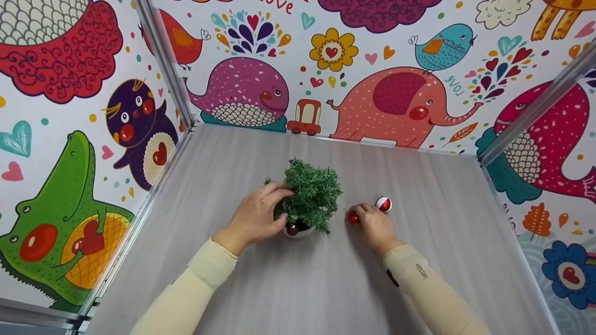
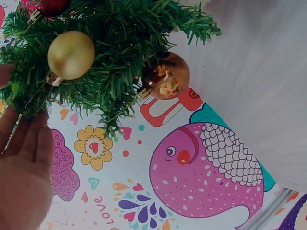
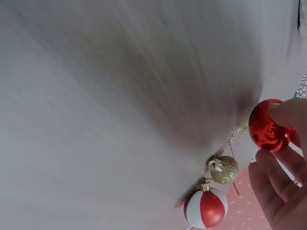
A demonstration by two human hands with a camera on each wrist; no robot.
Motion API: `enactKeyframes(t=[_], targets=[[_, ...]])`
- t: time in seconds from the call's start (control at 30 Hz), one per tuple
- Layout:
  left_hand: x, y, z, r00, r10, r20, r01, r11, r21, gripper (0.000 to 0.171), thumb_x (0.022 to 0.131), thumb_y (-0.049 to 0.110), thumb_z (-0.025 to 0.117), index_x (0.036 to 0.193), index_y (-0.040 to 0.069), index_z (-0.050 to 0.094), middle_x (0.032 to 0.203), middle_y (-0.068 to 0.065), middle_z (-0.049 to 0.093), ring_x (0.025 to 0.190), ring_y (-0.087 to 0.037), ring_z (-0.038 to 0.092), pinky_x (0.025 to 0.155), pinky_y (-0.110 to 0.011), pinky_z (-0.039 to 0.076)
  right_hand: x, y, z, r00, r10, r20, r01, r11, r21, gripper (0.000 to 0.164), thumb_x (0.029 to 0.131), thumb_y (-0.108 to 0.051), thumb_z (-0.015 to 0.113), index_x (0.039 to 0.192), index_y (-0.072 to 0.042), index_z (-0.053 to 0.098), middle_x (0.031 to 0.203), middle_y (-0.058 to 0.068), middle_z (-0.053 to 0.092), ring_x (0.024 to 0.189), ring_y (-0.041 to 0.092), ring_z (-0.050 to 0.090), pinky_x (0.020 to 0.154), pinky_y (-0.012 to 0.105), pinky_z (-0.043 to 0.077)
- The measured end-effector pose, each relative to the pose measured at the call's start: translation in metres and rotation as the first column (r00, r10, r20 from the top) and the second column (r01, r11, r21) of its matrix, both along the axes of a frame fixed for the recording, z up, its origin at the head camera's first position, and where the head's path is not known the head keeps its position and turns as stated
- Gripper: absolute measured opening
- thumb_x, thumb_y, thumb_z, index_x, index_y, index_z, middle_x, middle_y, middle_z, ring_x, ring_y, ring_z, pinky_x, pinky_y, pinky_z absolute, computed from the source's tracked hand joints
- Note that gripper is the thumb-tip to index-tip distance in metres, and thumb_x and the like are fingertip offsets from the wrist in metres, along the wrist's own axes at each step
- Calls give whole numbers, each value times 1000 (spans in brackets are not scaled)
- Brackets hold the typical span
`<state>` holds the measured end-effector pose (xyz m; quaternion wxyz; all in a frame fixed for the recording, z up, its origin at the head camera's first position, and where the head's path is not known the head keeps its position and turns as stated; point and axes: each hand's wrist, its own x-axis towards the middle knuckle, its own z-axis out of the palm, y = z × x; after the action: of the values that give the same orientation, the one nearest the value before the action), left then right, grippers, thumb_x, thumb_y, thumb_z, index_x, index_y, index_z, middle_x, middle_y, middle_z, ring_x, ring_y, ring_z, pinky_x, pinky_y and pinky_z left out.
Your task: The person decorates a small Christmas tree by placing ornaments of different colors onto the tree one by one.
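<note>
A small green artificial Christmas tree (image 1: 313,190) stands in a pale pot (image 1: 298,232) on the table. At its left side is my left hand (image 1: 258,211), thumb and fingers around the branches. In the left wrist view, a matte gold bauble (image 2: 71,55), a shiny copper bauble (image 2: 167,75) and a dark red bauble (image 2: 53,5) are on the tree. To the right of the tree, my right hand (image 1: 376,228) pinches a shiny red bauble (image 3: 265,125) between thumb and fingers, close over the table. The fingertips of the left hand are partly hidden by branches.
Just beyond the right hand lie a red-and-white bauble (image 1: 383,204) and a glittery gold bauble (image 3: 224,169). The grey table (image 1: 223,288) is bounded by printed cartoon panels (image 1: 396,107) with metal corner posts (image 1: 167,60).
</note>
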<state>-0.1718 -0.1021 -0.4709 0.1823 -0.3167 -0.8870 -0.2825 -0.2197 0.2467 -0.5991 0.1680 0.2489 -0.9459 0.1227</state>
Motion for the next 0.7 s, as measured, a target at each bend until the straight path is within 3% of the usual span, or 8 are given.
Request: enactKeyframes(t=[0.4,0.7], targets=[[2,1,-2,1000,0,-27,0,1000,-21,40,80,13,74,120,8,69,126,-11,62,111,-30,61,93,-44,50,22,4,31,997,72,-1,-72,997,-8,42,74,-7,87,112,-7,69,108,9,68,97,29,66,77,45,56],[-1,1,-1,998,-9,-63,8,1000,-6,39,79,11,74,118,7,69,124,-13,62,111,-31,62,93,-44,50,39,5,65,990,142,-25,-142,990,8,46,77,-13,86,119,-11,67,117,2,66,101,21,66,79,40,57]])
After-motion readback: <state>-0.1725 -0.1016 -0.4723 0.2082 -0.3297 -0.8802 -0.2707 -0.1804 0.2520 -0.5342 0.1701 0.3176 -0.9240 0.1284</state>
